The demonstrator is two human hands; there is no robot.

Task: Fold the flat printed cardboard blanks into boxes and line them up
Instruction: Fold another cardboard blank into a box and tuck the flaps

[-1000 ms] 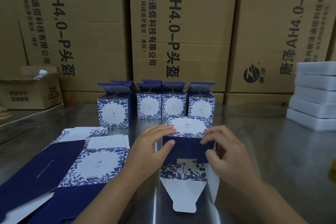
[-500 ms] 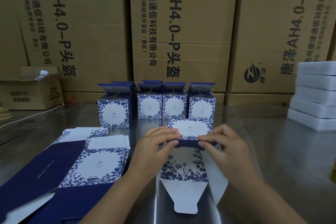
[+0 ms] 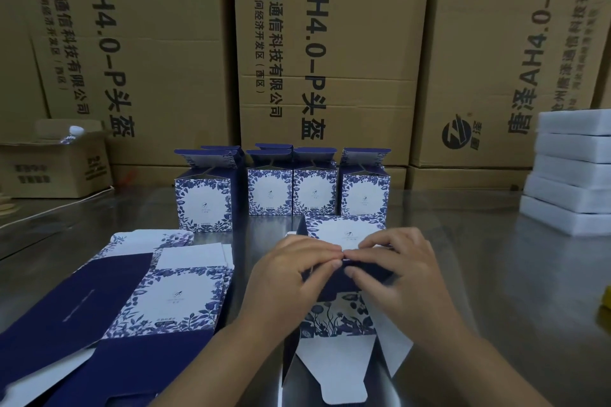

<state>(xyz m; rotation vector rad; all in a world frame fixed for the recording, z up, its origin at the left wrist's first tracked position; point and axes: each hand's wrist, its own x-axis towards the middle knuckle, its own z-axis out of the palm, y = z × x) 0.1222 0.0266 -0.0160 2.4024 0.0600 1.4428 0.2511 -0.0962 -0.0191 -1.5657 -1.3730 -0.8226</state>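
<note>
A half-folded blue-and-white floral box (image 3: 344, 317) lies on its side in front of me, its white bottom flaps hanging open toward me. My left hand (image 3: 291, 277) and my right hand (image 3: 400, 274) pinch a dark blue flap at its middle, fingertips meeting. A stack of flat blanks (image 3: 132, 301) lies at the left. Several folded boxes (image 3: 314, 188) stand in a row behind, top flaps up.
The work surface is a shiny metal table (image 3: 496, 274). Large brown cartons (image 3: 330, 43) wall off the back. A small open carton (image 3: 56, 165) sits at the far left. White foam slabs (image 3: 575, 172) are stacked at the right edge.
Both hands have drawn together over the box until their fingertips touch. The dark flap has folded further down and the box has opened up taller.
</note>
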